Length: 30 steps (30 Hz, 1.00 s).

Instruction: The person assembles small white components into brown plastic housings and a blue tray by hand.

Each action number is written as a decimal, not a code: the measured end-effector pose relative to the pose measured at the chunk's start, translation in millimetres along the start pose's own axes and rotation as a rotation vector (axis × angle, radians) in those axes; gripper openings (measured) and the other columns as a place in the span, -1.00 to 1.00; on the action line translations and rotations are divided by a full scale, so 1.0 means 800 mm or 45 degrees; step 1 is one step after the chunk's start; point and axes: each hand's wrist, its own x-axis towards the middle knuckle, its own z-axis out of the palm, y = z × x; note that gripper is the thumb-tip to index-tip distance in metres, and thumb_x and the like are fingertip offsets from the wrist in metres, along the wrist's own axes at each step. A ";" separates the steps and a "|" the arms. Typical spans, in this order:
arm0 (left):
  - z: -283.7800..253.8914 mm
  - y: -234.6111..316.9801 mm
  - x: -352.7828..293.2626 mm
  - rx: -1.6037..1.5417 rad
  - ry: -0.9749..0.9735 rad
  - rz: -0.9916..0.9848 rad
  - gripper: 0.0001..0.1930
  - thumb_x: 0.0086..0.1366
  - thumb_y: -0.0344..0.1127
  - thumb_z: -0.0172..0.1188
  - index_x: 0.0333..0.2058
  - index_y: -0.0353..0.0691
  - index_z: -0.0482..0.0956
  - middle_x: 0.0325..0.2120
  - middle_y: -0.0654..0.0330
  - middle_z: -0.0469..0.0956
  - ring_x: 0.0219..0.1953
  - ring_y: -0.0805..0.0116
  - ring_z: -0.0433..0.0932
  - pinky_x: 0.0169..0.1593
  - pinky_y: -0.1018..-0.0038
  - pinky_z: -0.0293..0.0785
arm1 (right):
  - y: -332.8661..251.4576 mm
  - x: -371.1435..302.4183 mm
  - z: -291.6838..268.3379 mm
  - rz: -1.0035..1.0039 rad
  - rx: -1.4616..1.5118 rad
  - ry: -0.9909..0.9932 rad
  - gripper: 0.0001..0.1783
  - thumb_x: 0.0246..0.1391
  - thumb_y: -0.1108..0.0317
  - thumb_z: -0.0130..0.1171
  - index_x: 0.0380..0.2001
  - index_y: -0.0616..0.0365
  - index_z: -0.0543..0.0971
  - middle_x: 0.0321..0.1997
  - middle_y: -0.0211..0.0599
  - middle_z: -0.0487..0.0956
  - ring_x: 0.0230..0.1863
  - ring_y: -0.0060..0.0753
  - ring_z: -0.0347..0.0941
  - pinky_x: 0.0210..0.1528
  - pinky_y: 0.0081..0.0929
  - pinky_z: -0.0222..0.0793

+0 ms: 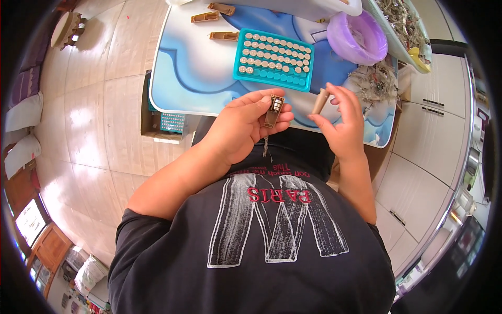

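Observation:
Near the table's front edge, my left hand [238,125] is closed around a small brown plastic casing [271,119], thumb on its upper end. Small silvery parts sit in the casing's hollow, and a thin strand of wires [266,146] hangs below it. To its right, my right hand [344,123] pinches a tan tapered plug-like piece [320,102] between thumb and fingers. The two pieces are apart. Just beyond my hands lies a teal tray [272,80] with rows of round beige pieces; several sockets in its nearest row hold none.
Several brown casings [224,36] lie left of the tray. A purple basin [361,39], a heap of wiry metal parts [374,83] and a bin of similar parts [405,23] are at the right. Below the table's left edge stands a box [162,137] with another teal tray.

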 end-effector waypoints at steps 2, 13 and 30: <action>-0.002 -0.001 0.001 -0.004 -0.001 -0.005 -0.63 0.40 -0.33 -0.22 0.09 -0.42 0.24 -0.16 0.00 0.49 -0.12 0.28 0.53 -0.01 0.39 0.49 | -0.028 0.003 0.000 0.056 0.252 0.164 -0.28 -0.37 0.32 0.45 -0.02 0.14 0.43 -0.12 -0.19 0.47 -0.17 -0.22 0.41 -0.11 -0.34 0.35; 0.002 -0.004 0.004 -0.036 -0.095 0.019 -0.66 0.40 -0.29 -0.18 0.07 -0.32 0.28 -0.13 0.06 0.48 -0.11 0.29 0.53 -0.02 0.40 0.48 | -0.067 0.009 0.027 -0.238 0.268 0.181 -0.22 -0.42 0.38 0.45 0.01 0.15 0.38 -0.09 -0.17 0.42 -0.13 -0.11 0.38 -0.11 -0.28 0.31; 0.008 -0.004 0.000 -0.173 -0.047 0.025 -0.72 0.35 -0.35 -0.04 -0.02 -0.34 0.34 -0.21 0.06 0.50 -0.16 0.28 0.54 -0.09 0.41 0.53 | -0.076 0.017 0.024 -0.233 0.428 0.168 -0.37 -0.42 0.37 0.47 -0.17 0.18 0.44 -0.14 -0.19 0.45 -0.14 -0.15 0.40 -0.14 -0.33 0.36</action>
